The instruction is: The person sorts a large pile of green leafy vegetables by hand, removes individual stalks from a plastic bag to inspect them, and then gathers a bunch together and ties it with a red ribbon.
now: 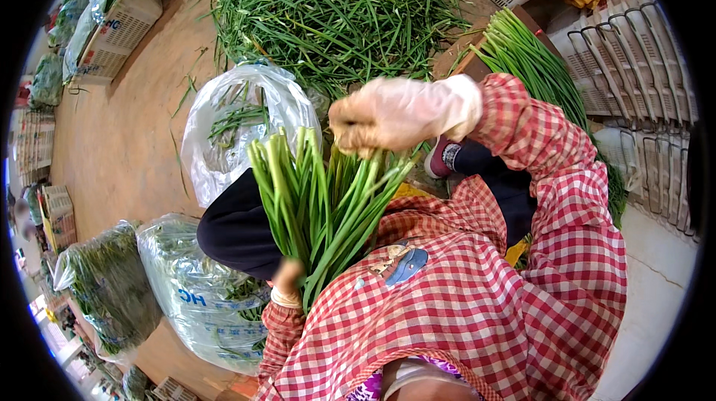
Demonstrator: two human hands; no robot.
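A loose bunch of long green allium stalks (319, 205) stands fanned out over my lap, pale cut ends upward. Low on its left side, my left hand (288, 277) is closed around the bunch; the fingers are partly hidden and blurred. My right hand (386, 116), in a pale glove, is motion-blurred above the stalk ends at the right. Its fingers are curled close to the tips, and whether they pinch any stalk is unclear. Just beyond the bunch, an open clear plastic bag (196, 144) holds some green leaves.
A large heap of green leaves (335, 15) covers the floor ahead. More stalks (526, 60) lie at my right, beside stacked plastic crates (626, 65). Filled plastic bags (201, 289) stand at my left. A crate with greens (117, 26) is at the far left.
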